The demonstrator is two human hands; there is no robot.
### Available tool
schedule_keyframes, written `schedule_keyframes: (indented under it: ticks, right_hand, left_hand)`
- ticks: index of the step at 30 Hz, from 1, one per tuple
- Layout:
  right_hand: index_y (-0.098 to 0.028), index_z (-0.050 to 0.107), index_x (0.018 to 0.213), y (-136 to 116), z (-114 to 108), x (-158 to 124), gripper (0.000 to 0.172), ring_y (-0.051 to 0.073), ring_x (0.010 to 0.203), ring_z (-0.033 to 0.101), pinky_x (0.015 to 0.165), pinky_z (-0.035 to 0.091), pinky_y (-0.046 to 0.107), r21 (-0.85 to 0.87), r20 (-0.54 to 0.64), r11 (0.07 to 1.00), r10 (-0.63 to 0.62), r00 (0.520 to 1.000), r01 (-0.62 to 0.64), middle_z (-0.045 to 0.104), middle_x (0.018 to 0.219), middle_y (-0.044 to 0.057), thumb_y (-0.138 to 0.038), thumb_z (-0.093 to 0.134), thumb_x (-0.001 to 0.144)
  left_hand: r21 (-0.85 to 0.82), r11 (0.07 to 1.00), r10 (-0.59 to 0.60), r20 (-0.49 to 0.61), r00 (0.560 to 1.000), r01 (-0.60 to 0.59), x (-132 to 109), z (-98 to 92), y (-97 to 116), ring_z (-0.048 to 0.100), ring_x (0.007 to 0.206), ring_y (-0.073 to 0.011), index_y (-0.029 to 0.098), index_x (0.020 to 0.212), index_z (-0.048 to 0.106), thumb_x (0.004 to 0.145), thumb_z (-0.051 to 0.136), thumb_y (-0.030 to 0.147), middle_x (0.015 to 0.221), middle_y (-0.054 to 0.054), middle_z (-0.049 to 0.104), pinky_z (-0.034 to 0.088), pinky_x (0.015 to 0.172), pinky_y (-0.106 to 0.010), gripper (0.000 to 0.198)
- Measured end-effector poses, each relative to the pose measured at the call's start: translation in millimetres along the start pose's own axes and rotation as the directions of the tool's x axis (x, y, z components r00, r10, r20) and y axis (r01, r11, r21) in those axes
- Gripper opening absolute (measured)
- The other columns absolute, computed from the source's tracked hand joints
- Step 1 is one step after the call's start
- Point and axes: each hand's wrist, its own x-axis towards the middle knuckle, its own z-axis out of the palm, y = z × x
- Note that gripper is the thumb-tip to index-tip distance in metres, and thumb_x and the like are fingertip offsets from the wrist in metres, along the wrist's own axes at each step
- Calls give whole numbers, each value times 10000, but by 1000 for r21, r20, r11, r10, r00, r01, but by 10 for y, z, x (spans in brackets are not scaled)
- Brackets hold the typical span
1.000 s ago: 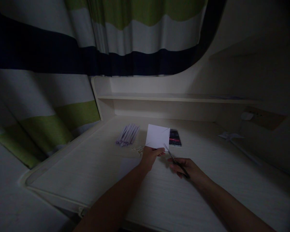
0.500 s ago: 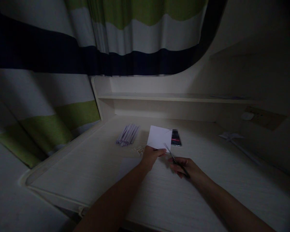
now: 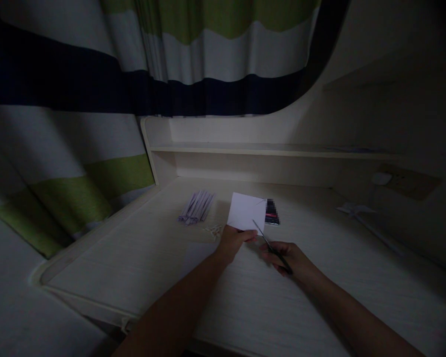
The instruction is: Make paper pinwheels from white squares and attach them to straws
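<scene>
My left hand [image 3: 235,240] pinches the near edge of a white sheet of paper [image 3: 246,210], thumb on top. The sheet is held up over the desk, with short cuts or lines near its upper right corner. In my right hand [image 3: 284,255] is a pair of scissors [image 3: 264,239] with dark handles. The fingers are closed around the handles, and the blades point up and left across the lower right edge of the paper. Whether the paper lies between the blades I cannot tell.
A bundle of rolled paper sticks [image 3: 196,208] lies left on the desk [image 3: 134,263]. Small pale pieces [image 3: 213,230] and another flat white sheet [image 3: 196,254] are near my left arm. A dark packet [image 3: 272,213] sits behind the held paper. At right lies a paper pinwheel [image 3: 357,210].
The paper has shifted slightly to the right, covering more of the dark packet. The scissor blades look closer together than before. Both hands stay nearly in place.
</scene>
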Motion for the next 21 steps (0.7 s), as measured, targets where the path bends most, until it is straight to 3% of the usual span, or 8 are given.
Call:
schedule_keyframes:
  ticks: [21]
  right_hand:
    - [-137,575,769,53,-24,24,306,35,276,295,289,204,171,-12,-5,1000,-18,1000,18,413,359,-83,-399,630,620]
  left_hand:
    - [25,1000,16,13,1000,-17,12,-19,-32,519,490,-99,102,676,604,510,704,208,594,-16,598,418,472,-210,220]
